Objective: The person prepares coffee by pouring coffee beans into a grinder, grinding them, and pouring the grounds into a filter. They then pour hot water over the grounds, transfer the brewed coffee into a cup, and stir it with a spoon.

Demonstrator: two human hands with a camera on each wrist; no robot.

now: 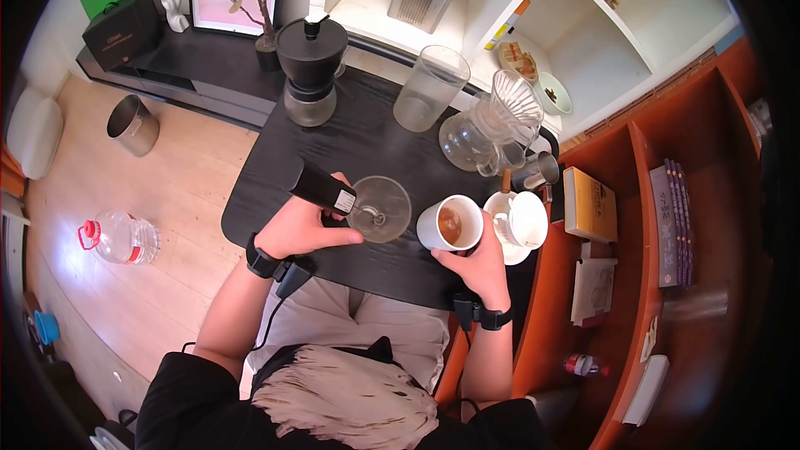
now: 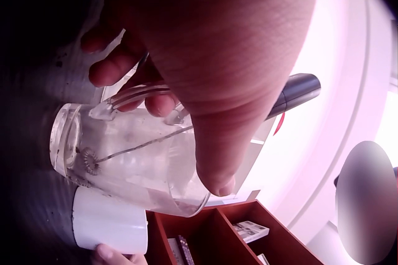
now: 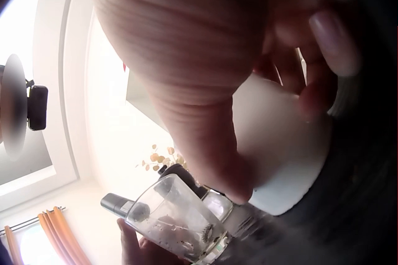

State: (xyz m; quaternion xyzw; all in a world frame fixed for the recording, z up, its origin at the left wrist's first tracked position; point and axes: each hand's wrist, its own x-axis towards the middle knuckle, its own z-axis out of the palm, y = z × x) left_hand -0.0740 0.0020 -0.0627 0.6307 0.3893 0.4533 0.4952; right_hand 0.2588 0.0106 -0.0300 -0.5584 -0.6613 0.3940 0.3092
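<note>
My left hand [image 1: 296, 225] is at the handle of a clear glass mug [image 1: 387, 229], fingers curled about the handle and thumb extended near the rim. A milk frother [image 1: 321, 185] with a black body leans on the mug's rim, and its coiled whisk [image 2: 91, 160] is down inside near the bottom. In the left wrist view, the frother's body [image 2: 301, 91] sticks out beyond my hand. My right hand [image 1: 483, 262] grips a white cup [image 1: 429, 229] of brown liquid, thumb along the near side. Part of the cup is hidden behind that hand in the right wrist view.
Right of the cup, a small white cup [image 1: 528, 215] sits by a white saucer [image 1: 514, 255]. A grinder [image 1: 310, 75], a tall clear container [image 1: 430, 87] and a glass pot with dripper [image 1: 475, 133] stand toward the back of the black table [image 1: 250, 192]. Orange-brown shelves [image 1: 546, 300] border the right.
</note>
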